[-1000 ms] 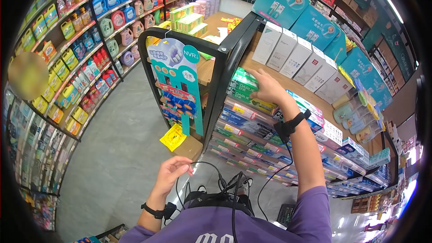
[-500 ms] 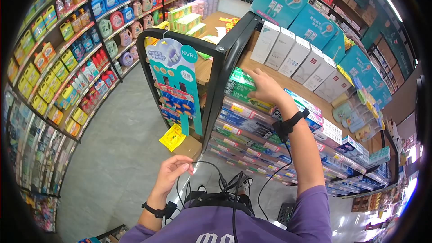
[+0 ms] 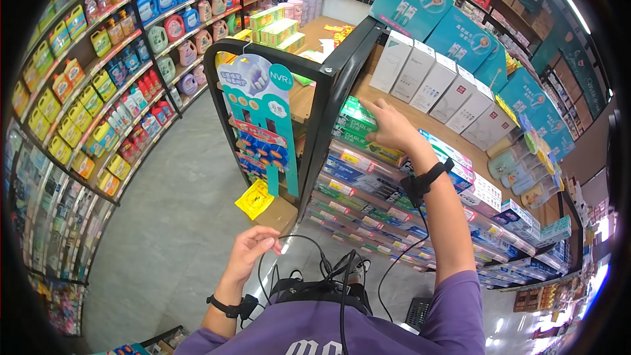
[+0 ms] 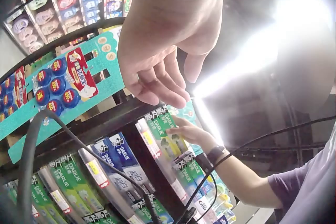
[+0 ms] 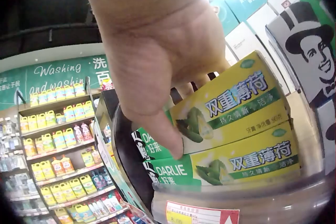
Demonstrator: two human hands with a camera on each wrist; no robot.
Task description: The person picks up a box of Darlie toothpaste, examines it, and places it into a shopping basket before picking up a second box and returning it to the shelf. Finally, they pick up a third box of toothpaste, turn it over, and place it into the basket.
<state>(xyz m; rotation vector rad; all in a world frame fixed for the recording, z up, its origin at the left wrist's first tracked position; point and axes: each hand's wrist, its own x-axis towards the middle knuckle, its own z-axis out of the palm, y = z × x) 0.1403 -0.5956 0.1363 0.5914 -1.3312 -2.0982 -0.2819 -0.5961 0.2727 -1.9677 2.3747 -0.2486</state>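
Note:
My right hand (image 3: 390, 125) is over the left end of the top shelf row, at the green and yellow Darlie toothpaste boxes. In the right wrist view, two boxes lie stacked. My thumb presses the front of the upper toothpaste box (image 5: 226, 103), and the other fingers reach over its top and are partly hidden behind it. The lower toothpaste box (image 5: 247, 161) sits right under it, behind the clear shelf lip (image 5: 273, 195). My left hand (image 3: 252, 250) hangs in front of my body with loosely bent fingers, nothing held, a black cable beside the fingertips.
White boxes (image 3: 417, 75) stand in a row on the wooden top behind the toothpaste. A black frame post (image 3: 322, 112) rises left of my right hand, with a teal hanging card display (image 3: 282, 128) beyond it. Black cables (image 3: 342, 266) run across my front.
My right hand stays at the toothpaste boxes with barely any movement. The left hand keeps its place, and the head view shifts only slightly.

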